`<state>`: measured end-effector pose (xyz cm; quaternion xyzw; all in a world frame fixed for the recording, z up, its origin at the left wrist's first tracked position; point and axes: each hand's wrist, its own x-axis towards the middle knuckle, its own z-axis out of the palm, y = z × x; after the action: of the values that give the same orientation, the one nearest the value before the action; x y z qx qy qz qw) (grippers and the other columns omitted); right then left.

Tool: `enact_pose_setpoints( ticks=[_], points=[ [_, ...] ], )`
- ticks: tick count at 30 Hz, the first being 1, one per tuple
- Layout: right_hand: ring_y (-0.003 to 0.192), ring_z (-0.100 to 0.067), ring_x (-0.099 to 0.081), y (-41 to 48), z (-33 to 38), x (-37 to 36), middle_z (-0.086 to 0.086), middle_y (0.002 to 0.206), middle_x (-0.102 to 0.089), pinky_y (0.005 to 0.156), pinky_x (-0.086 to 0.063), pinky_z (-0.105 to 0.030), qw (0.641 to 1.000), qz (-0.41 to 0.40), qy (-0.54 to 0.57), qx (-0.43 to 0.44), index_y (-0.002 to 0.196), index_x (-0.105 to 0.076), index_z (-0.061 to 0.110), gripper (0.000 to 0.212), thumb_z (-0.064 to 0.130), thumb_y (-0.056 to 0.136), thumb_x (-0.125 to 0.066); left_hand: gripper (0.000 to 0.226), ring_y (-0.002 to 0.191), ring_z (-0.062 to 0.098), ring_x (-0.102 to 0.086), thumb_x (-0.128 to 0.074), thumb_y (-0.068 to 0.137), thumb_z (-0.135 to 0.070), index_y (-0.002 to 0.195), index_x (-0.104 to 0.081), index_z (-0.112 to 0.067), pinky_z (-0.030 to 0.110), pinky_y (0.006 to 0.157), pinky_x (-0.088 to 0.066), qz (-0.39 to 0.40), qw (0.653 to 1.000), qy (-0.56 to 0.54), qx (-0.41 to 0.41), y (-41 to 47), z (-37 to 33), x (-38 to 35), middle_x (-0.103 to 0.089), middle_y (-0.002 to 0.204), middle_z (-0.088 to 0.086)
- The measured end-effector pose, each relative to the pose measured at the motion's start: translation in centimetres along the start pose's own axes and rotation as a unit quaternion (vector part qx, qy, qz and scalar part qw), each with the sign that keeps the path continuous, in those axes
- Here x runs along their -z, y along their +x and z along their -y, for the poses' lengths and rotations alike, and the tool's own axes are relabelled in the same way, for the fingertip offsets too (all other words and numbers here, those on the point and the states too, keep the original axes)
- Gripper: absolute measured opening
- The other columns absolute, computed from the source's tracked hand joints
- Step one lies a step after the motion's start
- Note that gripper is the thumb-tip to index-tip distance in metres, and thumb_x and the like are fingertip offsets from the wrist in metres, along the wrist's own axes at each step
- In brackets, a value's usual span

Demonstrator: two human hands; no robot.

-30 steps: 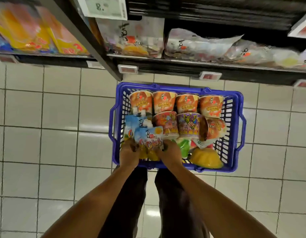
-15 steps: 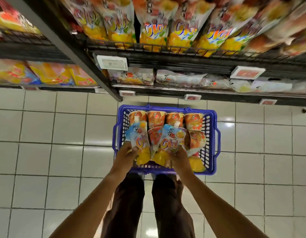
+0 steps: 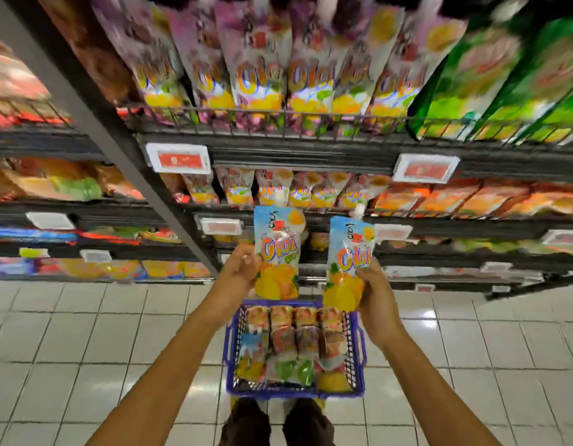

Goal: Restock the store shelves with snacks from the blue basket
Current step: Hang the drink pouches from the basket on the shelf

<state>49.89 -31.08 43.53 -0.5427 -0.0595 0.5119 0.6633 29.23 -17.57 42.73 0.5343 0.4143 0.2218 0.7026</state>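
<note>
**Both pouches up out of the basket now**

Half a second back, both hands were down low over the basket with the pouches only just lifted off the pile. Now they're up in front of the shelves [image 3: 278, 149], and the view has tipped up, so far more racking shows than before. The blue basket [image 3: 231, 342] hasn't budged: it's on the tiled floor [image 3: 69, 333] just ahead of the two dark shoes [image 3: 246, 423].

Counting things:
- Two pouches, one per hand. Both are upright with white caps on top, side by side but not touching.
- The left hand [image 3: 238, 268] has its fingers curled round the left edge of the left pouch [image 3: 277, 252], about halfway down.
- The right hand [image 3: 375, 294] grips the lower right part of the right pouch [image 3: 348, 262], thumb across the front.
- One basket, with four orange-ish cups [image 3: 281, 317] in its far row. The next row looks like three, but it's blurry.
- One more blue pouch [image 3: 251, 346] lies along the basket's left side. There's green and yellow stuff at the near end that I can't count.
- Two red price tags [image 3: 178, 157] sit on the upper shelf rail.

The held pouches sit above the basket's far edge, level with the lower shelves. The top shelf's row of purple pouches [image 3: 259, 75] is too smeared to count.
</note>
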Motion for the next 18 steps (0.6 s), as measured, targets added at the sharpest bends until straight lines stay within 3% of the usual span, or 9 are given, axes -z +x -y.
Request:
enact_pose_setpoints(
  ticks=[4, 7, 11, 15, 18],
  points=[
    [0.089, -0.017, -0.067, -2.6, 7.8, -3.9, -0.002, 0.109, -0.07, 0.07, -0.059, -0.032, 0.996, 0.005, -0.024, 0.082, 0.124, -0.059, 0.021, 0.041, 0.004, 0.096, -0.036, 0.04, 0.073, 0.015, -0.053, -0.053, 0.094, -0.047, 0.101, -0.048, -0.009, 0.03, 0.065, -0.046, 0.008, 0.993, 0.061, -0.1, -2.1, -9.9, 0.0, -0.055, 0.082, 0.002],
    [0.084, -0.014, -0.071, -4.0, 12.7, -6.5, 0.004, 0.101, -0.074, 0.065, -0.06, -0.031, 0.991, 0.018, 0.01, 0.135, 0.129, -0.055, 0.02, 0.039, 0.006, 0.098, -0.036, 0.056, 0.081, 0.02, -0.052, -0.053, 0.085, -0.056, 0.109, -0.046, -0.006, 0.043, 0.074, -0.045, -0.015, 0.982, 0.084, -0.167, -3.8, -17.0, 0.1, -0.054, 0.092, 0.011],
    [0.082, -0.015, -0.069, -5.9, 19.1, -10.5, -0.003, 0.104, -0.071, 0.065, -0.06, -0.03, 0.974, 0.063, 0.038, 0.215, 0.136, -0.05, 0.013, 0.043, 0.01, 0.093, -0.045, 0.026, 0.069, 0.017, -0.046, -0.05, 0.098, -0.036, 0.094, -0.045, -0.011, 0.031, 0.06, -0.042, -0.035, 0.956, 0.091, -0.276, -6.2, -25.2, 0.3, -0.052, 0.076, 0.007],
    [0.084, -0.018, -0.068, -8.4, 25.0, -14.1, -0.003, 0.105, -0.072, 0.07, -0.059, -0.036, 0.942, 0.097, -0.034, 0.318, 0.126, -0.059, 0.016, 0.036, 0.01, 0.091, -0.052, 0.012, 0.074, 0.015, -0.054, -0.045, 0.1, -0.017, 0.1, -0.049, -0.006, 0.031, 0.066, -0.044, -0.064, 0.933, 0.069, -0.347, -9.0, -32.1, 0.5, -0.063, 0.083, 0.008],
    [0.094, -0.023, -0.069, -10.5, 29.1, -16.3, -0.004, 0.112, -0.073, 0.075, -0.059, -0.044, 0.917, 0.122, -0.049, 0.378, 0.124, -0.062, 0.022, 0.039, 0.017, 0.085, -0.059, 0.011, 0.07, 0.014, -0.056, -0.052, 0.098, -0.021, 0.095, -0.051, -0.011, 0.032, 0.063, -0.044, -0.072, 0.918, 0.029, -0.389, -11.0, -36.9, 0.2, -0.065, 0.08, 0.002]
  ],
)
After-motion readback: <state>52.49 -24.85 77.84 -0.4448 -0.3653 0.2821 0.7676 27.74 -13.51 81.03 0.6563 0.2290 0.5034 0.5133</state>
